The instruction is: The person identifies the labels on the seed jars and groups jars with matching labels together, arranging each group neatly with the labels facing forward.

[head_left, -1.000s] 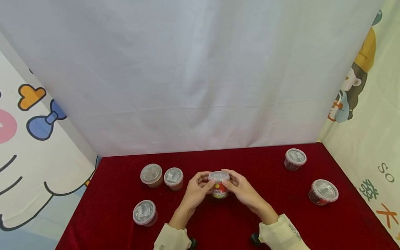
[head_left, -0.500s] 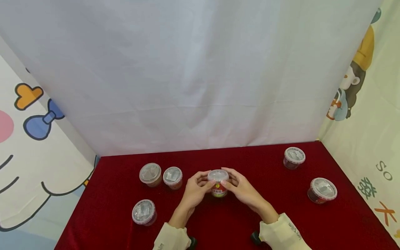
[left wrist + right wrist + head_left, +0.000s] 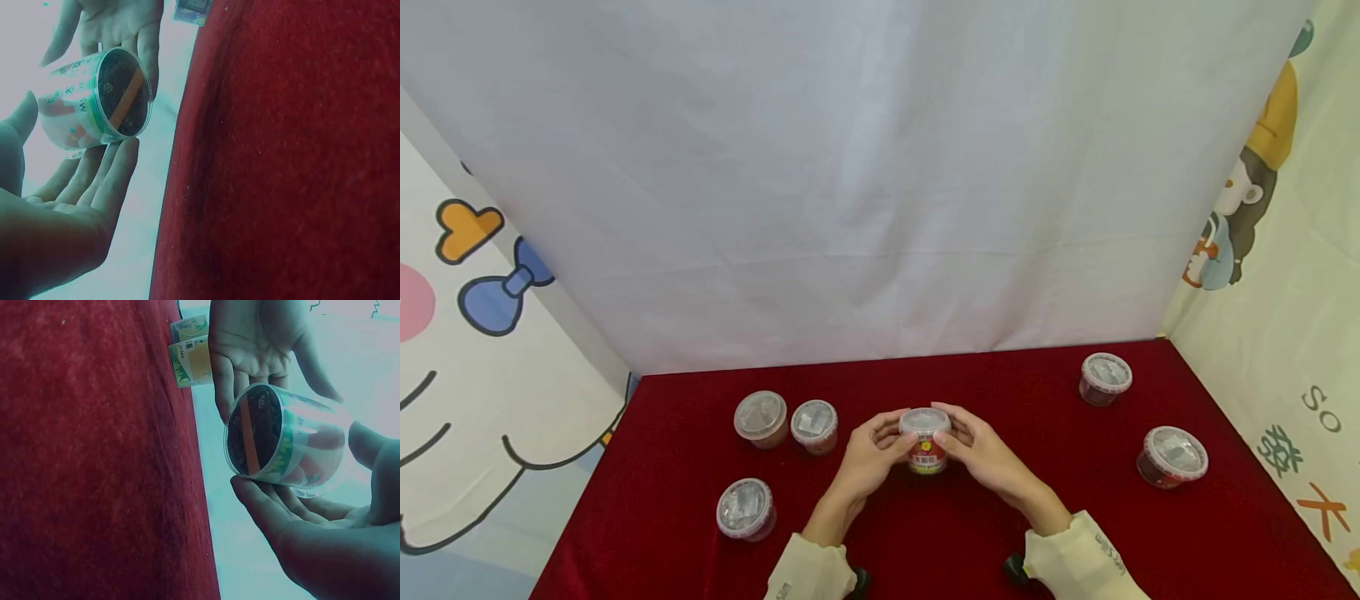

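Note:
Both hands hold one small cup (image 3: 927, 440) with a clear lid and a red label over the middle of the red cloth (image 3: 955, 533). My left hand (image 3: 880, 446) grips its left side and my right hand (image 3: 970, 446) its right side. In the left wrist view the cup (image 3: 94, 100) shows its dark underside, clear of the cloth, with my left hand's fingers (image 3: 106, 181) below it. In the right wrist view the same cup (image 3: 281, 444) lies between my right hand (image 3: 300, 519) and my left hand (image 3: 256, 344), thumbs against its wall.
Two lidded cups (image 3: 761, 419) (image 3: 814, 425) stand left of the hands, and a third cup (image 3: 746, 508) sits nearer the front left. Two dark cups (image 3: 1105, 379) (image 3: 1172, 457) stand at the right. A white curtain (image 3: 865, 208) closes the back.

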The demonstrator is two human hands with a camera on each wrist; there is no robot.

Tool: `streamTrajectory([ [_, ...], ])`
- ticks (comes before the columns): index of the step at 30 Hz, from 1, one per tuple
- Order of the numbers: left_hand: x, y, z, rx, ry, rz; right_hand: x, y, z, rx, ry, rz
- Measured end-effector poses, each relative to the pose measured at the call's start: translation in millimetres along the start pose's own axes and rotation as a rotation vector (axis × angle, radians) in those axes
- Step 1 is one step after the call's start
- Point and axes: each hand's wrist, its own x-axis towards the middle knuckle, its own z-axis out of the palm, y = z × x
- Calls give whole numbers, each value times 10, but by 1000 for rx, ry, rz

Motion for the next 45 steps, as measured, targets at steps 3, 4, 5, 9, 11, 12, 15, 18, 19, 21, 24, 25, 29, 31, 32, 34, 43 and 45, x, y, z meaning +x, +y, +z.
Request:
streamTrajectory([
  [3, 6, 0, 16, -4, 32, -1, 2, 0, 8, 0, 11, 4],
  [4, 7, -1, 22, 0, 42, -1, 3, -1, 10, 6, 14, 6],
  [5, 7, -1, 27, 3, 52, -2, 3, -4, 11, 7, 15, 7],
  [9, 2, 2, 45, 37, 64, -3, -8, -17, 3, -21, 26, -7],
  [11, 1, 4, 50, 52, 53, -6, -16, -22, -7, -43, 28, -16],
  [12, 0, 7, 52, 58, 45, -6, -18, -24, -12, -45, 28, -20],
  [15, 3, 11, 53, 72, 21, 0, -26, -25, -28, -39, 23, -18],
  [18, 9, 3, 52, 64, 17, 6, -29, -23, -25, -31, 25, -2],
  [19, 11, 0, 53, 60, 19, 6, -31, -21, -21, -33, 29, 6],
  [21, 12, -6, 60, 53, 33, 4, -32, -18, -16, -38, 32, 7],
  [24, 10, -11, 77, 44, 54, 0, -32, -15, -9, -51, 36, -7],
  [25, 8, -12, 83, 42, 58, -1, -31, -14, -11, -53, 33, -16],
  [29, 11, -12, 104, 45, 66, -7, -29, -10, -26, -58, 29, -28],
  [31, 26, -5, 120, 51, 64, -7, -26, -6, -46, -59, 40, -23],
  [32, 38, 1, 131, 50, 63, -7, -24, -4, -60, -59, 47, -20],
  [34, 67, 15, 154, 49, 61, -9, -18, 0, -91, -60, 58, -18],
  [43, 270, 33, 255, 36, 55, -24, 24, 13, -276, -64, 70, -11],
  [45, 313, 30, 278, 30, 56, -20, 34, 19, -318, -66, 70, -10],
])
